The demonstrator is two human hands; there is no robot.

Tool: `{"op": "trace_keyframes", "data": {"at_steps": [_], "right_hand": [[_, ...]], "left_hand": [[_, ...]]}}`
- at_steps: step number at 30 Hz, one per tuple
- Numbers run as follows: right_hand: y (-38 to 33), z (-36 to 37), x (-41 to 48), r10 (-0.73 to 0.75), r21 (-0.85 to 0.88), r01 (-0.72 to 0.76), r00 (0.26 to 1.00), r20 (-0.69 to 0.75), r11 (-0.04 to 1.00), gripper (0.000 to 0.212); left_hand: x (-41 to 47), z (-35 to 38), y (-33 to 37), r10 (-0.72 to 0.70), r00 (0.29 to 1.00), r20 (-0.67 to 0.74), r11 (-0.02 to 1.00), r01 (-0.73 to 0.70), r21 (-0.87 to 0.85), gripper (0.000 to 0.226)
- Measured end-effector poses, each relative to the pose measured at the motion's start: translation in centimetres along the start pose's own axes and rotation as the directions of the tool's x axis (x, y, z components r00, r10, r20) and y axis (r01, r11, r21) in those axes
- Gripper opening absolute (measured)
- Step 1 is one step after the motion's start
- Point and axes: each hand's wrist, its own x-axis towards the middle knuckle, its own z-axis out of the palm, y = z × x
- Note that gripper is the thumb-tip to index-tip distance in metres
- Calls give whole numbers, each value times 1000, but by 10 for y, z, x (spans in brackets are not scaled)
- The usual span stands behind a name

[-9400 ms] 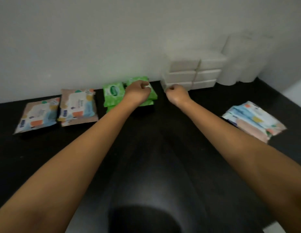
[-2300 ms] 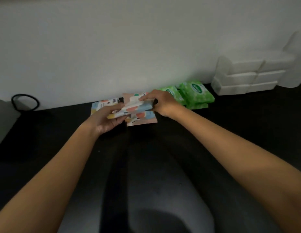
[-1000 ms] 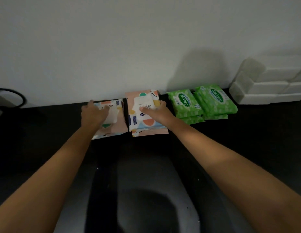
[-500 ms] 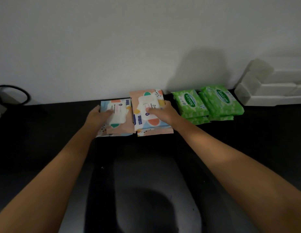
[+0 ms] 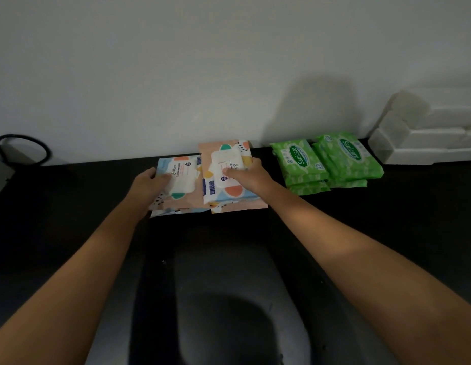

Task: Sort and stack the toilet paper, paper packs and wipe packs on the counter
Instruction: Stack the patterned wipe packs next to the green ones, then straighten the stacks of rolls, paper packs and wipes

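Observation:
Two stacks of pastel patterned wipe packs lie side by side by the wall on the black counter (image 5: pixel 71 233). My left hand (image 5: pixel 147 183) grips the left edge of the left stack (image 5: pixel 181 180), thumb on its top. My right hand (image 5: pixel 249 176) holds the right stack (image 5: pixel 226 177), thumb on top and fingers round its right edge. To the right sit two stacks of green wipe packs (image 5: pixel 326 159). White paper packs (image 5: pixel 424 135) are stacked at the far right against the wall.
A black cable loop (image 5: pixel 21 151) lies at the far left by the wall. The counter's glossy middle (image 5: pixel 229 285) reflects light in front of me. Toilet paper rolls are out of view.
Both patterned stacks have slid a little to the right, closer to the green packs, with my hands still on them. Earlier I laid a patterned pack onto a stack.

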Motion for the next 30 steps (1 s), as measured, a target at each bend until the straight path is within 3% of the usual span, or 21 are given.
{"op": "trace_keyframes", "data": {"at_steps": [8,18,23,30], "right_hand": [[-1,0,-1,-4,3,4,1000,13,1000,81],[-1,-1,-11,-4,19,4,1000,15,1000,83],[-8,-29,-34,-91,-21,90,996,-18,996,85],[-3,-115,-72,-194,11,197,971,-143,980,68]], "left_hand": [[-6,1,4,40,999,10,999,-41,24,57],[-13,3,10,33,993,-110,999,-30,26,61],[-32,11,27,216,954,-206,976,-212,42,58],[-79,77,83,409,901,-146,904,-422,-68,52]]}}
